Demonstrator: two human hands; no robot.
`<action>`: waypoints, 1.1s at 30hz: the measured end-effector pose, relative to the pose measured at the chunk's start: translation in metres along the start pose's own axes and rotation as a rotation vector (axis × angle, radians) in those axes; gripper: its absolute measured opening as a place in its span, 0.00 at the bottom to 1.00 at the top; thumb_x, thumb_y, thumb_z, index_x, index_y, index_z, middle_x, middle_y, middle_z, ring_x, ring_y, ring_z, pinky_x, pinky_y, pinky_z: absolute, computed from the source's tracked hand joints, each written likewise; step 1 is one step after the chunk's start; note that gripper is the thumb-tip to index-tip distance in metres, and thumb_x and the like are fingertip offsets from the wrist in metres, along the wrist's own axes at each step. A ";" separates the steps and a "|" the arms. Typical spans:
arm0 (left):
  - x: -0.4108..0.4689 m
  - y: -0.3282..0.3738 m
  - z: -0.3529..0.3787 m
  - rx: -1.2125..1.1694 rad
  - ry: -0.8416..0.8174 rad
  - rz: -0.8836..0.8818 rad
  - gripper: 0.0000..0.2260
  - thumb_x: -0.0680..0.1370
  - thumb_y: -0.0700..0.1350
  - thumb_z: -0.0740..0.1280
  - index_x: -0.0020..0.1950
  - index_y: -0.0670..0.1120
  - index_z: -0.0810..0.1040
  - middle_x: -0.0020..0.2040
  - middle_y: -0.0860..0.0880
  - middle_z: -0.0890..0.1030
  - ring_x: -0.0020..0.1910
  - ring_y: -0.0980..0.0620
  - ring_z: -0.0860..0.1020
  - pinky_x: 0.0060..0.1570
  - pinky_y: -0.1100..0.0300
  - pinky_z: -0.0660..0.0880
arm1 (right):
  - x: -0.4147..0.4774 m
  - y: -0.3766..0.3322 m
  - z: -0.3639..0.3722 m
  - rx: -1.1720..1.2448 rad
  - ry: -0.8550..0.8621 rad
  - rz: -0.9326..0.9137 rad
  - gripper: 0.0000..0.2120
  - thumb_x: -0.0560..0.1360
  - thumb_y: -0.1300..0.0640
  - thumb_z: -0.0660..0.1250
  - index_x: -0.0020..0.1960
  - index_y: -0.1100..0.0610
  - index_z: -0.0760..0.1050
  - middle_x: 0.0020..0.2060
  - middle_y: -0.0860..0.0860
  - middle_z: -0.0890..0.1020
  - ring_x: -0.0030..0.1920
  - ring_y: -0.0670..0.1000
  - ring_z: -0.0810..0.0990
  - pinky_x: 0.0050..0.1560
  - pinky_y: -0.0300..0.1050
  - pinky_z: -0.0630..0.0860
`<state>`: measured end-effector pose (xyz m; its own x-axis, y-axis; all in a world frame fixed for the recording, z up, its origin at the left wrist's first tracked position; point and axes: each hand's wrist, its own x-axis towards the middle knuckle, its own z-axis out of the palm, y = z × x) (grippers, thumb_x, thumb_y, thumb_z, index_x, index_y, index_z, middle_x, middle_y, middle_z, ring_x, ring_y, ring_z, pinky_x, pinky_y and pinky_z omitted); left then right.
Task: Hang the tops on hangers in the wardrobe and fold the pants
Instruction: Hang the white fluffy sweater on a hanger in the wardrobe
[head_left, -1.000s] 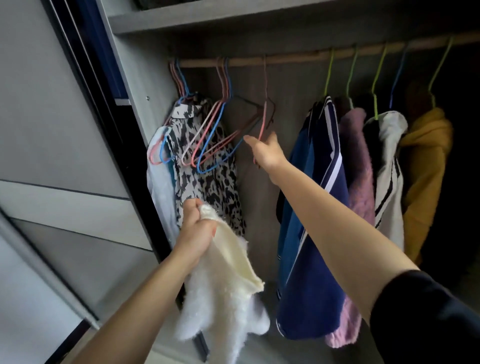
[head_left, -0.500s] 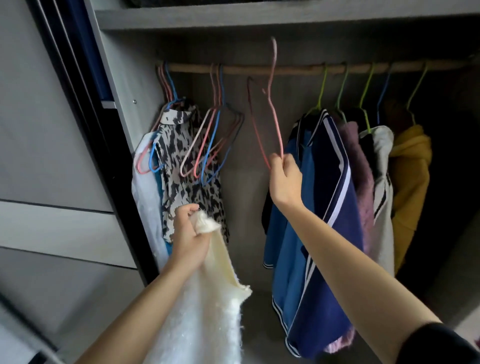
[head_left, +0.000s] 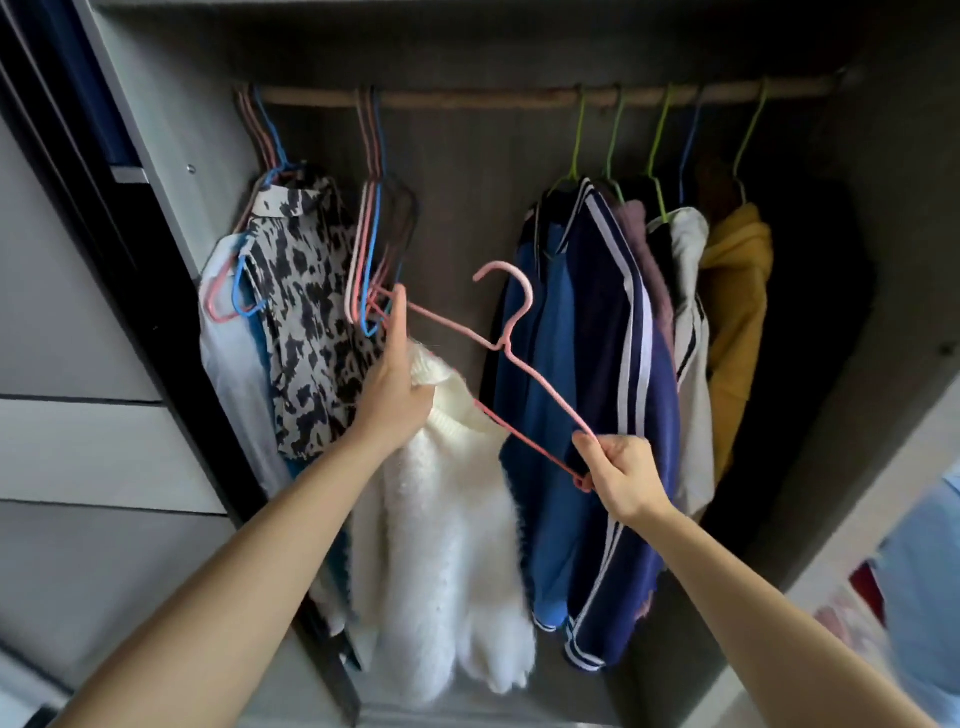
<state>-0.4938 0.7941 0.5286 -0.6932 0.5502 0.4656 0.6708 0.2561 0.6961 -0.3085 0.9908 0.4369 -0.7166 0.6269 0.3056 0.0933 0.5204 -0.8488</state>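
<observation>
A fluffy white top hangs down from my left hand, which grips its neckline in front of the open wardrobe. A pink wire hanger is off the rail, tilted, with its hook pointing up. My right hand pinches the hanger's right corner, while its left end reaches up by my left hand's raised finger. The hanger's lower bar passes behind the top's collar.
A wooden rail spans the wardrobe. Spare pink and blue hangers hang left of centre beside a black-and-white patterned blouse. On the right hang a navy striped jacket, a white top and a mustard hoodie. Grey drawer fronts stand at left.
My right hand lifted the pink hanger off the rail and brought it down and rightward. My left hand raised the white top up to the hanger's left end.
</observation>
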 end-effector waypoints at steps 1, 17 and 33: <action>0.002 0.002 0.003 0.024 -0.025 0.004 0.45 0.72 0.30 0.61 0.79 0.64 0.48 0.67 0.58 0.71 0.44 0.54 0.77 0.36 0.60 0.71 | -0.004 0.002 -0.007 -0.037 -0.024 -0.022 0.28 0.76 0.38 0.58 0.31 0.61 0.68 0.23 0.58 0.76 0.28 0.62 0.78 0.30 0.52 0.73; -0.020 0.037 0.051 0.024 -0.112 0.054 0.26 0.75 0.36 0.67 0.71 0.49 0.63 0.53 0.50 0.75 0.47 0.51 0.75 0.37 0.65 0.66 | -0.012 -0.079 -0.009 0.098 -0.086 0.017 0.18 0.75 0.43 0.68 0.63 0.44 0.72 0.31 0.43 0.78 0.35 0.43 0.78 0.40 0.34 0.75; -0.092 -0.066 0.027 0.245 0.195 -0.343 0.08 0.74 0.36 0.70 0.36 0.43 0.75 0.33 0.49 0.78 0.34 0.47 0.73 0.33 0.57 0.62 | -0.066 -0.026 -0.039 -0.061 -0.200 0.088 0.18 0.83 0.48 0.61 0.39 0.41 0.84 0.27 0.50 0.76 0.29 0.46 0.70 0.36 0.37 0.70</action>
<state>-0.4670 0.7479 0.4252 -0.9067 0.2477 0.3414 0.4206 0.5901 0.6891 -0.2364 0.9588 0.4557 -0.8260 0.5472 0.1353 0.1986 0.5071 -0.8387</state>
